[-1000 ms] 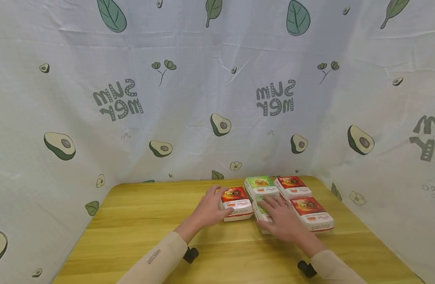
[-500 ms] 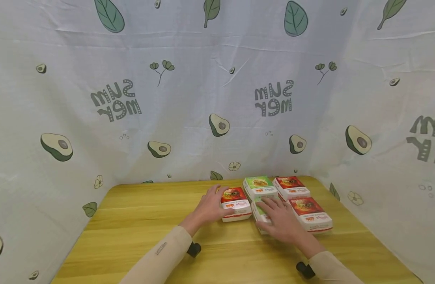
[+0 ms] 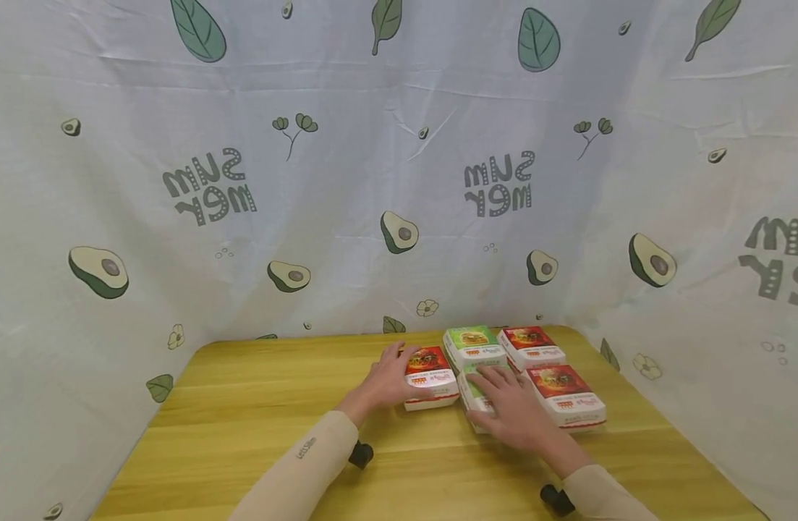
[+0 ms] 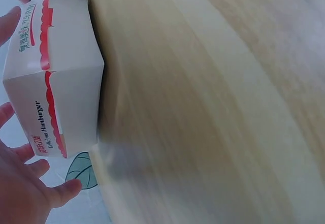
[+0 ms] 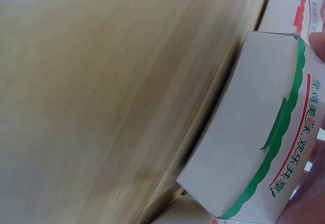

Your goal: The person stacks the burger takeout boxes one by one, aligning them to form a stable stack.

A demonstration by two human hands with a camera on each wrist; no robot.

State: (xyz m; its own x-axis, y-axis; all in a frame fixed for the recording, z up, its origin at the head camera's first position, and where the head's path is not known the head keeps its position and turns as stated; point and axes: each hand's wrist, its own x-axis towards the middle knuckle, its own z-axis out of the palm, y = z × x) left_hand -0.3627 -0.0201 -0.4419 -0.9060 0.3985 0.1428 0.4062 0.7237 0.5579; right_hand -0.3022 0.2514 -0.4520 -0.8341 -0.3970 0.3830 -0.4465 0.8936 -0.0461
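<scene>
My left hand (image 3: pixel 387 378) holds the leftmost burger box (image 3: pixel 427 359), a white carton with a red burger-print lid. Its thumb lies along the near side, and its fingers reach round the left and far sides. In the left wrist view, the carton's white side (image 4: pixel 76 107) sits between thumb and fingers. My right hand (image 3: pixel 519 409) spans a green-lidded burger box (image 3: pixel 473 391) just to the right, thumb at its left side and fingers over the lid, which they partly hide. The right wrist view shows that carton's green scalloped edge (image 5: pixel 277 142) down on the wooden table.
A second green burger box (image 3: pixel 474 341) stands behind the right hand. Two red burger boxes, one at the back (image 3: pixel 530 339) and one in front (image 3: pixel 561 381), stand to its right. The wooden tabletop (image 3: pixel 255 405) meets a printed curtain (image 3: pixel 333 181).
My left forearm has swung a little to the right, while both hands stay on the same boxes. The whole head view has shifted slightly.
</scene>
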